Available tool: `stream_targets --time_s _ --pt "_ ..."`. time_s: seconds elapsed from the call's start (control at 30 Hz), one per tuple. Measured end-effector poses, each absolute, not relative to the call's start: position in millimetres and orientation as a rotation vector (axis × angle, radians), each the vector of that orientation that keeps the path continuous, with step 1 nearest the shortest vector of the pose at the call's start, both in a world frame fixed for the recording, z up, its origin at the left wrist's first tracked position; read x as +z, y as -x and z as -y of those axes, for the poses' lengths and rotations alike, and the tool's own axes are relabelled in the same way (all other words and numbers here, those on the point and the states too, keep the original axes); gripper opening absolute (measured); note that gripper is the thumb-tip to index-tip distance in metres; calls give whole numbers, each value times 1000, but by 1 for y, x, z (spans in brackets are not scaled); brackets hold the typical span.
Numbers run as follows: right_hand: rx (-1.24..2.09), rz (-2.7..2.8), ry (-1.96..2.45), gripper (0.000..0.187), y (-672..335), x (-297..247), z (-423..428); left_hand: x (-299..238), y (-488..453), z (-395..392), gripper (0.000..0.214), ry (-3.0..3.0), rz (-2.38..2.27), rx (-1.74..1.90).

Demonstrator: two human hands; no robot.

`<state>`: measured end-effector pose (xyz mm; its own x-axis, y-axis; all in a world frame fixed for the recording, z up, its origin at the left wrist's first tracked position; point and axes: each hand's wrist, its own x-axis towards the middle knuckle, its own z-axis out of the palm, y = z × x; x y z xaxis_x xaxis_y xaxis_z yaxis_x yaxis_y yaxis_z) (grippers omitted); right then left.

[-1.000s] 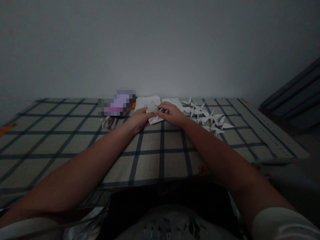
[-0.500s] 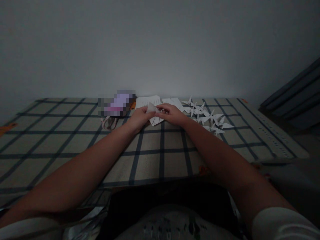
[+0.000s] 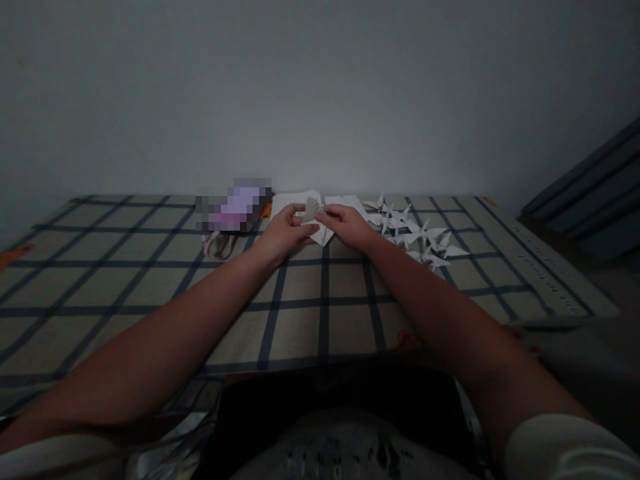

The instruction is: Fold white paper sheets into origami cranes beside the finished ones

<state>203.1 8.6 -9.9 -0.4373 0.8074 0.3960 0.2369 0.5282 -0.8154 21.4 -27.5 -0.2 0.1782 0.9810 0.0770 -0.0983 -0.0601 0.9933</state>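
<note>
head view: at twelve o'clock, left hand [image 3: 285, 232] and right hand [image 3: 349, 225] pinch one white paper [image 3: 324, 234] between their fingers, seemingly part-folded, flaps left to shape; toward three o'clock of it, paper birds [image 3: 423, 235] look finished.

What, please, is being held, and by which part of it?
The folded paper, by its left side in the left hand and right side in the right hand.

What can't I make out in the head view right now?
Folded paper, head view: parts covered by the left hand and right hand.
Purple item, head view: details hidden by pixelation.
Tablecloth lettering, head view: too small and blurred to read.
White folded pieces, head view: exact count lost where they overlap.
</note>
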Motion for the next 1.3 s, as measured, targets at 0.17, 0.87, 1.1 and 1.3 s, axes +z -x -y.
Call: stream_targets --time_s 0.17,0.87,1.1,1.3 --pt "953 1880 836 34 -202 -10 -9 2 -23 30 55 -1275 -968 1204" --pt "823 1860 869 22 -194 -11 -5 5 -25 35 58 -1232 -956 1186" --pt "969 1827 835 32 -194 -16 -10 -1 -20 27 64 -1281 -966 1215" --pt "1025 1832 795 31 -195 -14 -9 -2 -20 26 62 -1240 -1004 1187"
